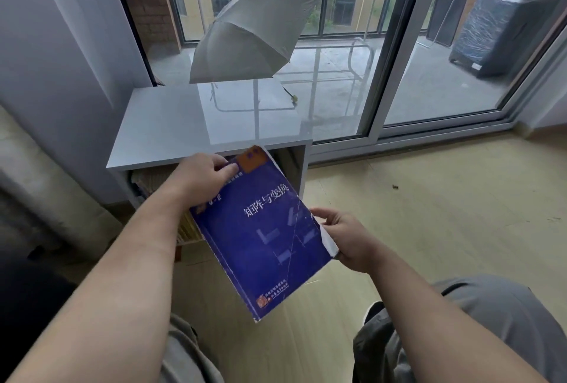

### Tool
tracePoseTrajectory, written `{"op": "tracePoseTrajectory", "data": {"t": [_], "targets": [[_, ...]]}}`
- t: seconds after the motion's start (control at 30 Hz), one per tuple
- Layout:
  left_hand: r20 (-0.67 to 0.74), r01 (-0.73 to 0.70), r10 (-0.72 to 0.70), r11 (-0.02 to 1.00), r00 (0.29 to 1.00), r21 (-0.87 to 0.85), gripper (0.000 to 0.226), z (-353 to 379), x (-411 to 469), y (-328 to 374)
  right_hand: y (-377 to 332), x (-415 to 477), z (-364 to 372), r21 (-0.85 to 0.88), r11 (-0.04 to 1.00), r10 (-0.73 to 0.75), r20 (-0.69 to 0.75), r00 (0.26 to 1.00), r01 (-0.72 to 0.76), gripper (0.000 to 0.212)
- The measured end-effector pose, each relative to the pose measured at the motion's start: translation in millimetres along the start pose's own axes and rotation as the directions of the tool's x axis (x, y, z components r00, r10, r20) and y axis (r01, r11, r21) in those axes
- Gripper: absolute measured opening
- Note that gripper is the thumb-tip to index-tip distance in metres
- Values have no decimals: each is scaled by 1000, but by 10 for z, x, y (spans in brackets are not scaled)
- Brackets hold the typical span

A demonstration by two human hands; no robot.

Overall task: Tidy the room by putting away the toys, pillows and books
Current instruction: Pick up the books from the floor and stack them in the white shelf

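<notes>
A worn blue book (260, 238) with white lettering and an orange corner patch is held in the air, tilted, in front of a low white shelf unit (196, 125). My left hand (204, 175) grips its upper left part, thumb on the cover. My right hand (346, 238) holds its right edge by the torn white corner. The book's top corner reaches the shelf's open compartment (288, 158). Several other books (187, 226) stand inside the shelf on the left, partly hidden by my left arm.
A grey open umbrella (251, 33) lies on the balcony behind the sliding glass door (399, 60). A wrapped dark appliance (509, 11) stands outside at right. Light wooden floor (429, 198) spreads to the right. My knees show at the bottom.
</notes>
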State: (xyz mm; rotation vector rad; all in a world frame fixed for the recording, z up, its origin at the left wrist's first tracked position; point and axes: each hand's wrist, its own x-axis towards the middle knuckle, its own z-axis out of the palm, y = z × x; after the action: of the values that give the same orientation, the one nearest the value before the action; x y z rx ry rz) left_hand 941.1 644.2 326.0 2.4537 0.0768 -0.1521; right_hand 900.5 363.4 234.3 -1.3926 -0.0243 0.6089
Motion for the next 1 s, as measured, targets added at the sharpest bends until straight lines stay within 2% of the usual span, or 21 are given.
{"op": "tracePoseTrajectory", "data": {"t": [0.03,0.1,0.17,0.2,0.3,0.37,0.43,0.53,0.63,0.7,0.73,0.8,0.83,0.9,0.93,1.0], "targets": [[14,4,-5,998,1000,68,28,13,20,-27,81,38,-3,13,999,46,-63,997,-45,28],[2,34,-35,980,999,194,28,60,83,-87,263,119,-22,84,983,174,-156,972,-162,49],[3,81,-86,956,996,283,32,126,130,-138,462,203,-16,142,952,290,-137,947,-271,67],[10,103,-112,948,994,300,32,162,140,-149,549,232,5,135,944,315,-117,942,-300,68],[25,133,-144,955,989,267,29,249,153,-180,773,350,67,124,948,312,-158,937,-295,46],[33,145,-156,965,987,217,27,277,145,-190,898,488,65,232,934,328,-260,908,-271,36],[60,166,-178,973,982,161,27,291,135,-225,972,626,63,311,918,353,-351,867,-248,33],[120,195,-206,976,971,94,28,313,125,-296,983,798,114,309,916,371,-414,831,-256,31],[108,229,-230,973,967,18,27,412,224,-356,971,973,181,148,955,295,-535,791,-256,27],[64,253,-249,965,967,-70,21,509,332,-379,934,1045,272,-94,962,151,-596,788,-255,34],[37,258,-255,961,966,-101,20,555,386,-379,910,1063,335,-198,953,85,-548,832,-228,36],[-15,253,-257,961,966,-115,19,652,504,-358,878,1073,482,-273,955,23,-317,948,-115,46],[-40,246,-252,963,967,-113,18,693,560,-338,874,1075,553,-313,946,20,-201,979,-83,57],[-78,239,-250,963,965,-125,18,776,677,-303,868,1119,646,-543,839,-9,-79,997,-36,77],[-94,236,-249,963,964,-128,18,808,723,-280,880,1171,662,-676,736,-49,-103,993,-34,80],[-123,222,-236,968,964,-117,19,857,813,-240,842,1280,674,-815,574,-165,-211,964,-80,65]]}}
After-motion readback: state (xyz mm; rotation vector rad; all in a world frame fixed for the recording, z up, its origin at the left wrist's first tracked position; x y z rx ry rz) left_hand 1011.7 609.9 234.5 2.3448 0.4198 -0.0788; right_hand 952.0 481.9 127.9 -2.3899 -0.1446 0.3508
